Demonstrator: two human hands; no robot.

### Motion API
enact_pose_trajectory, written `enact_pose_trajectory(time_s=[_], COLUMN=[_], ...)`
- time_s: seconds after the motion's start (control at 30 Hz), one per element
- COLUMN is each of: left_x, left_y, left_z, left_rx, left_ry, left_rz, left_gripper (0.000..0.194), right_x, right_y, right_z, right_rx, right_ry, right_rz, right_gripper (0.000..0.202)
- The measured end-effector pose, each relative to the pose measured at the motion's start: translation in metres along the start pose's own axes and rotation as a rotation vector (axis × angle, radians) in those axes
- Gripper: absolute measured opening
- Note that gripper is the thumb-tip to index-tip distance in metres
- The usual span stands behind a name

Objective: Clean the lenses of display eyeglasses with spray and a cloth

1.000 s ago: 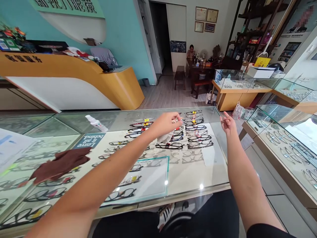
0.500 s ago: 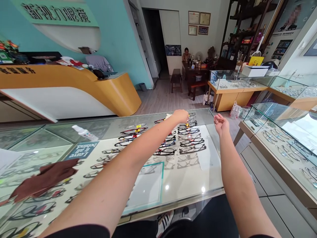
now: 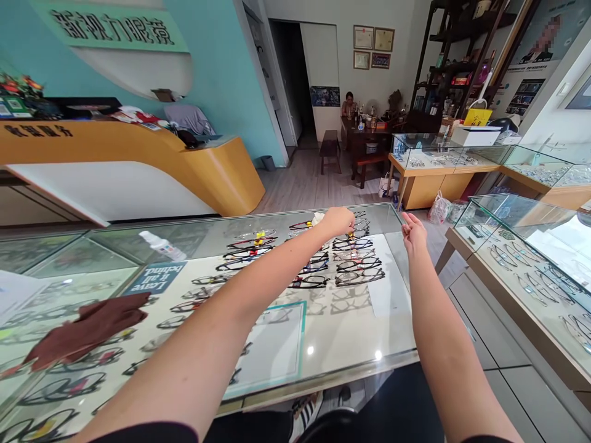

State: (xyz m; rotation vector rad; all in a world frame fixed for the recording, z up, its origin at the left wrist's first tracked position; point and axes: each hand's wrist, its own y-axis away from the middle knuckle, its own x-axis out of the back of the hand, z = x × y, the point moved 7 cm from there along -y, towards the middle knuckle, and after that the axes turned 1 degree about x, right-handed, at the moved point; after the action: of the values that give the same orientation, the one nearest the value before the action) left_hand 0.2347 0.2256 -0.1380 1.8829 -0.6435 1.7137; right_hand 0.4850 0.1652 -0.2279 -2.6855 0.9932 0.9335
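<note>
My left hand (image 3: 338, 220) reaches over the glass display case (image 3: 341, 338) to its far side. Its fingers are closed near the far end of a row of eyeglasses (image 3: 354, 253); what they hold, if anything, is hidden. A crumpled white piece (image 3: 317, 218) shows beside this fist, and I cannot tell whether it is gripped. My right hand (image 3: 414, 232) is at the case's far right corner, palm partly up, some fingers stretched and others bent, with nothing visible in it. More eyeglasses (image 3: 249, 251) line up in rows to the left, partly behind my left forearm.
A white spray bottle (image 3: 161, 245) lies on its side near a brown cloth (image 3: 87, 329). A teal-edged sheet (image 3: 272, 351) is near the front edge. Another glass case (image 3: 517, 246) stands right. A person (image 3: 348, 106) sits at a far table beside a bench (image 3: 330, 144).
My left fist has shifted slightly right and down along the far end of the row. Some fingers of my right hand have bent, while others point toward the case corner.
</note>
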Motion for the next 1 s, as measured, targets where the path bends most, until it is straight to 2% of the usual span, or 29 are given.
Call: enact_pose_trajectory(time_s=[0.03,0.1,0.2,0.33,0.43,0.53,0.63,0.7,0.77,0.87,1.0], left_x=[0.002,0.006,0.014,0.024,0.037,0.052,0.066,0.07,0.066,0.051,0.017], left_y=[0.002,0.005,0.009,0.016,0.029,0.056,0.1,0.136,0.169,0.209,0.237], left_z=[0.001,0.003,0.005,0.005,0.002,-0.005,-0.016,-0.032,-0.045,-0.063,-0.08], left_rx=[-0.004,-0.007,-0.009,0.0,0.032,0.081,0.136,0.192,0.208,0.263,0.392], left_ry=[-0.002,-0.006,0.0,0.044,0.115,0.207,0.363,0.713,0.982,1.257,1.542], left_rz=[0.019,0.054,0.098,0.153,0.222,0.313,0.409,0.514,0.549,0.563,0.569], left_gripper=[0.021,0.024,0.027,0.028,0.028,0.029,0.034,0.031,0.034,0.035,0.04], right_x=[0.001,0.004,0.004,-0.003,-0.013,-0.021,-0.023,-0.022,-0.02,-0.021,-0.03], right_y=[-0.001,-0.001,0.001,0.009,0.019,0.029,0.037,0.04,0.041,0.042,0.049], right_z=[0.001,0.004,0.003,-0.007,-0.017,-0.024,-0.024,-0.021,-0.017,-0.014,-0.019], right_rx=[-0.015,-0.059,-0.093,-0.119,-0.134,-0.152,-0.211,-0.27,-0.325,-0.38,-0.414], right_ry=[-0.003,-0.018,-0.055,-0.125,-0.168,-0.19,-0.177,-0.148,-0.115,-0.068,-0.003], right_rz=[0.014,0.036,0.014,-0.094,-0.229,-0.355,-0.458,-0.514,-0.559,-0.607,-0.646], right_gripper=[0.004,0.015,0.021,0.02,0.029,0.035,0.038,0.044,0.051,0.056,0.061])
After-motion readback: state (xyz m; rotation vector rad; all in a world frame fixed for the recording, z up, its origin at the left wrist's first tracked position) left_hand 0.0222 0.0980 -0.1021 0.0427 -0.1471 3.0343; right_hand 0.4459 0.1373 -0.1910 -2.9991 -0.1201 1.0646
